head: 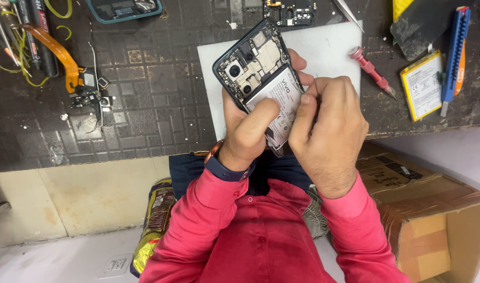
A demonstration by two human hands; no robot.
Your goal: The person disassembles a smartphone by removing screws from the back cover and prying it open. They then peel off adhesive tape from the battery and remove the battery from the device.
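An opened phone (253, 65) with its back cover off shows camera modules, metal shields and a white battery. My left hand (245, 133) grips it from the left and below, thumb lying across the battery. My right hand (329, 128) is closed at the phone's right edge, fingertips pinched against the battery's side; whether it holds a small tool I cannot tell. The phone is tilted above a white sheet (329, 44) on the dark workbench (145, 89).
A red screwdriver (370, 69) lies on the white sheet's right edge. A loose battery (422, 85) and a blue utility knife (455, 50) are further right. Small phone parts with an orange flex cable (75, 73) sit at left. A cardboard box (434, 209) stands below right.
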